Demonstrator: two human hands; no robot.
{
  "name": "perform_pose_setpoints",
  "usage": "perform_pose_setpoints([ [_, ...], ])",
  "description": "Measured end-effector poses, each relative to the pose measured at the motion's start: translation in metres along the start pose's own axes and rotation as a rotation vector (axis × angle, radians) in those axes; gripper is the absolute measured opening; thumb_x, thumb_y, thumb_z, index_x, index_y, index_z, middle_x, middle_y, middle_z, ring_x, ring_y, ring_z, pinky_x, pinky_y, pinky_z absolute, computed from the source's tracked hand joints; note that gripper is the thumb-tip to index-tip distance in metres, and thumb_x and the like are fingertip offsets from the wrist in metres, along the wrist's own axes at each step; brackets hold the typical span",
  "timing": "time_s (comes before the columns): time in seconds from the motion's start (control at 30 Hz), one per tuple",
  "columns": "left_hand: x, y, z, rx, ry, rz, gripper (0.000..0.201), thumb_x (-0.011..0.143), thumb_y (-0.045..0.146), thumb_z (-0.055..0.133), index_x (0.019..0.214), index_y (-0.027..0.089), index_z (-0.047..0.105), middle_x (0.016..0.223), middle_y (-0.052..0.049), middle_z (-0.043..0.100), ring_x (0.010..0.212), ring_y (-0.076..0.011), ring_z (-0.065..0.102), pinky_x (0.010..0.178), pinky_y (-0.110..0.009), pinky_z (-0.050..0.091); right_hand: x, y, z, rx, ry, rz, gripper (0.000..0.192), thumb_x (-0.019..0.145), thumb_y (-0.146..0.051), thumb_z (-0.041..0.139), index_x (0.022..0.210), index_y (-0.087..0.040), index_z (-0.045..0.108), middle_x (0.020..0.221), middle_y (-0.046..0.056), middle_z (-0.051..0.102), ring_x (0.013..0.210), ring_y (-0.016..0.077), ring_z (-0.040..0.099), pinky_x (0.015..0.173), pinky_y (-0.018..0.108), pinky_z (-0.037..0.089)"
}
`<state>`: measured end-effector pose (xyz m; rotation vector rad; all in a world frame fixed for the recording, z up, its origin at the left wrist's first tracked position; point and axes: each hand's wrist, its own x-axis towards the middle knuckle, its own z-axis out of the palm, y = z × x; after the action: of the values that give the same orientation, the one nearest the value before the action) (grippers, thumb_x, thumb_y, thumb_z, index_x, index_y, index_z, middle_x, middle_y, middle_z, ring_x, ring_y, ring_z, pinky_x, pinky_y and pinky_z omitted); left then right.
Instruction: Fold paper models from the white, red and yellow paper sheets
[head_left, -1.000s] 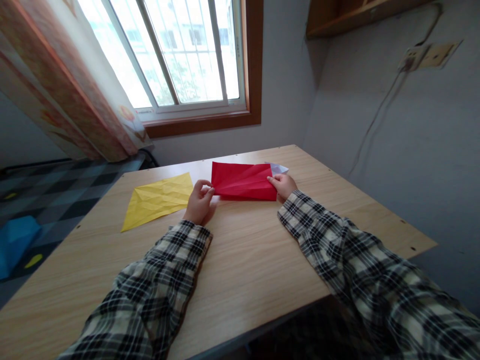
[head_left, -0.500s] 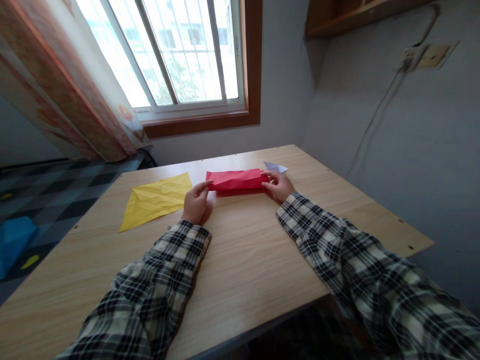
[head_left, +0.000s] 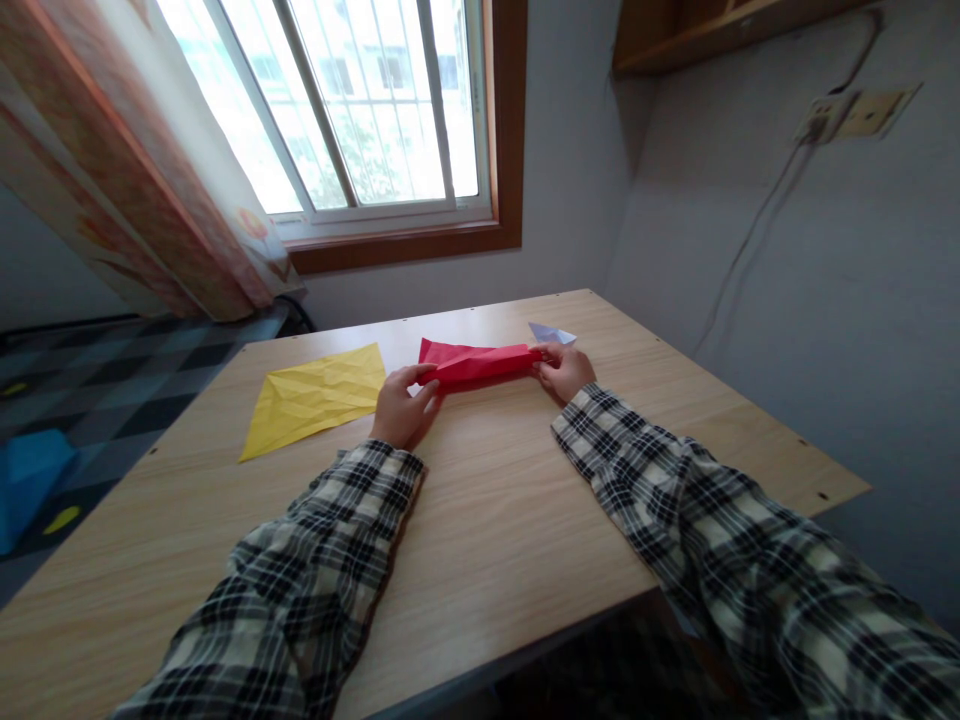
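A folded strip of red paper (head_left: 480,365) stretches between my two hands over the table. My left hand (head_left: 403,402) pinches its left end between thumb and fingers. At the right end, my right hand (head_left: 564,372) grips the paper the same way. The strip's near edge is turned up along a lengthwise fold, and its far left corner sticks out flat. A creased yellow paper sheet (head_left: 319,398) lies left of my left hand. Just behind my right hand is a small pale folded paper (head_left: 553,334), partly hidden by the fingers.
The wooden table (head_left: 510,520) has its near edge close to my body. Beyond it are a window (head_left: 360,110) and a curtain (head_left: 142,150). A blue object (head_left: 34,480) lies low at the left. A cable (head_left: 750,230) hangs along the right wall.
The red paper's near edge has been folded up, so the strip looks narrower at the front. My left hand has shifted slightly right, with its thumb now on the fold.
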<state>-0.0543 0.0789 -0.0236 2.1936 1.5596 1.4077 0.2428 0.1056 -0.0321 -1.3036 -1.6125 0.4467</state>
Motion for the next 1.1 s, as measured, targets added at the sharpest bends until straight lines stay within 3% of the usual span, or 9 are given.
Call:
perform_pose_setpoints([
  [0.2,0.0,0.006,-0.003,0.068,0.023,0.072,0.024,0.081,0.028,0.066,0.102,0.019,0.072,0.095,-0.007,0.071,0.086,-0.0216,0.063,0.085,-0.04,0.052,0.001,0.0,0.0,-0.006,0.045,0.003,0.023,0.076,-0.018,0.064,0.096,-0.021,0.076,0.086,0.003,0.077,0.082,0.0205,0.072,0.082,0.036,0.059],
  [0.43,-0.001,0.014,-0.005,0.015,0.011,0.03,0.025,0.082,0.029,0.065,0.104,0.018,0.072,0.097,-0.008,0.072,0.085,-0.0215,0.064,0.085,-0.04,0.053,0.004,0.01,0.01,0.293,0.066,0.173,0.025,0.073,-0.02,0.064,0.096,-0.021,0.073,0.082,0.001,0.076,0.073,0.0179,0.073,0.067,0.031,0.061],
  [0.6,0.001,0.014,-0.005,-0.204,-0.038,-0.115,0.026,0.08,0.033,0.067,0.101,0.018,0.073,0.1,-0.009,0.073,0.091,-0.023,0.067,0.089,-0.041,0.052,0.004,0.004,0.009,0.467,0.062,0.239,0.021,0.071,-0.014,0.062,0.09,-0.018,0.071,0.083,0.003,0.076,0.078,0.0181,0.073,0.067,0.029,0.062],
  [0.77,0.002,0.011,-0.004,-0.426,-0.03,-0.223,0.031,0.077,0.035,0.071,0.102,0.018,0.071,0.101,-0.008,0.073,0.093,-0.0225,0.068,0.09,-0.04,0.052,0.003,0.003,0.009,0.489,0.057,0.236,0.021,0.071,-0.016,0.065,0.091,-0.018,0.069,0.081,0.003,0.075,0.076,0.0185,0.073,0.066,0.03,0.062],
  [0.87,0.001,0.014,-0.006,-0.322,-0.04,-0.15,0.028,0.079,0.036,0.069,0.101,0.019,0.071,0.1,-0.007,0.072,0.092,-0.0215,0.066,0.089,-0.039,0.052,0.004,0.007,0.008,0.448,0.049,0.222,0.024,0.072,-0.018,0.066,0.096,-0.018,0.069,0.08,0.002,0.074,0.075,0.0191,0.073,0.067,0.032,0.062],
  [1.1,-0.003,0.022,-0.012,0.046,-0.019,0.182,0.02,0.08,0.032,0.07,0.098,0.022,0.071,0.089,-0.004,0.066,0.085,-0.0204,0.059,0.083,-0.039,0.049,0.004,0.011,0.005,0.178,0.017,0.108,0.02,0.075,-0.016,0.062,0.093,-0.02,0.07,0.084,0.002,0.075,0.082,0.0187,0.072,0.078,0.034,0.06],
])
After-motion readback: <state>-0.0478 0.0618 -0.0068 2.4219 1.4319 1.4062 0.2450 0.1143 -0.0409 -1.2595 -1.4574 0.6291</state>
